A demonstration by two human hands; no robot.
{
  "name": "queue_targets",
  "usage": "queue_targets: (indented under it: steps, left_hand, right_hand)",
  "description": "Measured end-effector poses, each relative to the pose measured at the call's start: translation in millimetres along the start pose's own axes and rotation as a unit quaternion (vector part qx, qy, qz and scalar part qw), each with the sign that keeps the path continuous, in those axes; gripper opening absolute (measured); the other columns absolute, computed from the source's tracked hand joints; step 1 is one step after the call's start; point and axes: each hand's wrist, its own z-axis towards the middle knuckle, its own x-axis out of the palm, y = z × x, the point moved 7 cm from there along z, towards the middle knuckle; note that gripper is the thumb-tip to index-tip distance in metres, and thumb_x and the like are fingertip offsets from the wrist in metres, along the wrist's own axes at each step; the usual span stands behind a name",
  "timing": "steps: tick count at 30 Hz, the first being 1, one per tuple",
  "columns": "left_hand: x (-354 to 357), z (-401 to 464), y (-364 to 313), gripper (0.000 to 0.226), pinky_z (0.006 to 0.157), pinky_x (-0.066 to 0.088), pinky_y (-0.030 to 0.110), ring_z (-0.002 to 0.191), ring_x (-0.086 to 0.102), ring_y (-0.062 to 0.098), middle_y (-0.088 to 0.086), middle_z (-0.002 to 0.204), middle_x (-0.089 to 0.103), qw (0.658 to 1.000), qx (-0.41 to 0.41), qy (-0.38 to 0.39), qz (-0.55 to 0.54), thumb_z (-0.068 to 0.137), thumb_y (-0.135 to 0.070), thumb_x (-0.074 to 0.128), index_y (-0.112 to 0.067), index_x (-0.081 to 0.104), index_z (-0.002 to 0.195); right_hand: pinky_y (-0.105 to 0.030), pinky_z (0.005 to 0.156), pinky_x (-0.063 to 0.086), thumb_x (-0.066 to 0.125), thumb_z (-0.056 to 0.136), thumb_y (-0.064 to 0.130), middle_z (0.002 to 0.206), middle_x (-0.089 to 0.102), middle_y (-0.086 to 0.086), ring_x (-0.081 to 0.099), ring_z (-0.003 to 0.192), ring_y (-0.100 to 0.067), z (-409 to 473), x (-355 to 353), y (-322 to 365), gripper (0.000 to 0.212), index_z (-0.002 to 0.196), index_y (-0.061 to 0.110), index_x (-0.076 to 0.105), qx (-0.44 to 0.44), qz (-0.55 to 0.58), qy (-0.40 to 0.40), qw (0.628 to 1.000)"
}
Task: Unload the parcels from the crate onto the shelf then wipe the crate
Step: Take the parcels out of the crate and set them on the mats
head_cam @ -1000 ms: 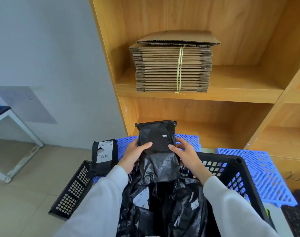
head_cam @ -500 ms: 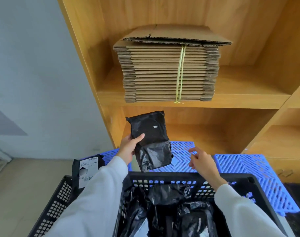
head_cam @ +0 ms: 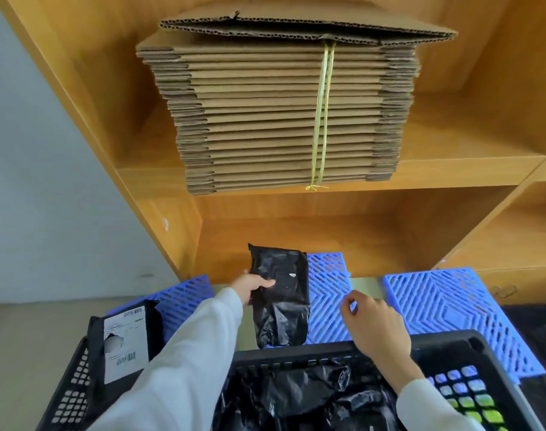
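The unloading step is in hand, and it looks early: the wooden shelf [head_cam: 452,169] carries only a tied stack of flat cardboard [head_cam: 284,107] on its upper board, while the lower bay beneath it shows no parcels. The black crate [head_cam: 470,343] at the bottom edge of the view is heaped with black parcels [head_cam: 312,396], so wiping is a long way off. Blue grid panels [head_cam: 445,300] lie between the crate's far rim and the shelf's lower front edge. A labelled parcel [head_cam: 122,343] stands at the crate's left corner.

The left hand [head_cam: 250,286] is stretched forward, gripping one parcel [head_cam: 281,293] by its left edge, thumb on the front face; the parcel hangs upright past the crate's far rim, over the blue panels, short of the lower bay. The right hand [head_cam: 374,328] hovers empty above the rim, fingers loosely curled.

The next move likely calls for carrying the parcel deeper into the lower bay, setting it down and letting go.
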Motion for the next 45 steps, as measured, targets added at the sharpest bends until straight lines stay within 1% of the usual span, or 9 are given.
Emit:
queue_targets:
  steps: [7, 12, 15, 21, 25, 28, 30, 37, 45]
  left_hand:
    - [12.6, 35.2, 15.1, 0.089, 0.109, 0.045, 0.045, 0.133, 0.052, 0.033, 0.014, 0.151, 0.047, 0.993, -0.047, 0.003, 0.106, 0.086, -0.019, 0.081, -0.002, 0.027, 0.154]
    - [15.3, 55.1, 23.1, 0.086, 0.109, 0.044, 0.041, 0.140, 0.043, 0.034, 0.016, 0.158, 0.035, 0.982, -0.037, -0.026, 0.186, 0.091, -0.014, 0.075, -0.004, 0.020, 0.157]
    - [12.2, 60.6, 22.0, 0.060, 0.100, 0.053, 0.040, 0.125, 0.060, 0.035, 0.020, 0.138, 0.058, 0.968, -0.009, -0.061, 0.242, 0.088, -0.005, 0.072, 0.001, 0.048, 0.143]
    - [17.5, 37.7, 8.4, 0.043, 0.074, 0.045, 0.032, 0.090, 0.056, 0.025, 0.014, 0.115, 0.057, 0.956, 0.001, -0.045, 0.291, 0.095, -0.012, 0.059, -0.004, 0.043, 0.134]
    - [10.4, 29.0, -7.6, 0.066, 0.094, 0.044, 0.037, 0.128, 0.051, 0.031, 0.015, 0.149, 0.043, 0.951, 0.045, -0.065, 0.300, 0.095, -0.019, 0.060, -0.005, 0.030, 0.152]
    - [12.5, 2.0, -18.4, 0.005, 0.076, 0.046, 0.033, 0.095, 0.059, 0.028, 0.016, 0.108, 0.058, 0.960, 0.087, -0.065, 0.258, 0.093, -0.016, 0.057, -0.018, 0.058, 0.097]
    - [19.5, -17.6, -26.0, 0.022, 0.069, 0.046, 0.030, 0.079, 0.052, 0.025, 0.011, 0.090, 0.053, 0.964, 0.130, -0.067, 0.220, 0.094, -0.014, 0.056, -0.024, 0.048, 0.076]
    - [34.6, -116.8, -32.7, 0.015, 0.063, 0.055, 0.025, 0.058, 0.066, 0.006, 0.005, 0.096, 0.074, 0.941, 0.300, -0.085, 0.132, 0.100, -0.012, 0.054, -0.023, 0.062, 0.105]
    - [37.1, -239.5, 7.2, 0.023, 0.070, 0.058, 0.021, 0.070, 0.069, 0.008, -0.002, 0.091, 0.074, 0.899, 0.397, -0.152, 0.106, 0.104, -0.015, 0.052, -0.025, 0.052, 0.124]
  right_hand:
    - [-0.032, 0.043, 0.027, 0.045, 0.097, 0.042, 0.056, 0.050, 0.004, 0.044, 0.050, -0.018, 0.6, 0.4, -1.3, 0.019, 0.081, 0.033, 0.049, 0.013, -0.008, -0.009, 1.000]
    - [-0.030, 0.041, 0.018, 0.042, 0.101, 0.040, 0.054, 0.049, 0.002, 0.038, 0.043, -0.016, 2.4, 3.2, -2.7, 0.017, 0.087, 0.034, 0.050, 0.004, -0.027, -0.014, 1.000]
    - [-0.029, 0.039, 0.019, 0.041, 0.101, 0.041, 0.053, 0.052, 0.001, 0.037, 0.040, -0.015, 1.9, 3.1, -2.1, 0.020, 0.084, 0.033, 0.050, 0.002, -0.036, -0.021, 0.999]
    - [-0.028, 0.039, 0.018, 0.046, 0.099, 0.038, 0.048, 0.045, 0.002, 0.034, 0.038, -0.015, 2.9, -1.5, -0.9, 0.022, 0.080, 0.030, 0.052, 0.005, -0.028, -0.024, 0.999]
    - [-0.030, 0.041, 0.026, 0.043, 0.099, 0.041, 0.055, 0.052, 0.002, 0.049, 0.047, -0.019, 3.3, 0.8, -1.4, 0.021, 0.087, 0.030, 0.058, 0.004, -0.011, -0.012, 1.000]
    - [-0.030, 0.042, 0.032, 0.043, 0.099, 0.040, 0.056, 0.054, 0.003, 0.053, 0.049, -0.019, 3.6, 0.7, -1.4, 0.023, 0.090, 0.029, 0.061, -0.008, 0.001, -0.012, 1.000]
    - [-0.029, 0.043, 0.039, 0.043, 0.098, 0.040, 0.056, 0.057, 0.002, 0.056, 0.050, -0.019, 2.3, 0.1, -0.7, 0.023, 0.092, 0.030, 0.062, -0.019, 0.013, -0.011, 1.000]
    - [-0.038, 0.061, 0.058, 0.048, 0.098, 0.036, 0.064, 0.070, 0.012, 0.067, 0.061, -0.012, -6.0, -17.1, 1.5, 0.018, 0.092, 0.032, 0.064, -0.040, 0.216, 0.007, 0.976]
    - [-0.029, 0.064, 0.058, 0.053, 0.101, 0.016, 0.069, 0.074, 0.001, 0.070, 0.061, -0.015, -55.1, -66.6, -22.5, 0.020, 0.094, 0.019, 0.071, -0.104, 0.432, 0.017, 0.896]
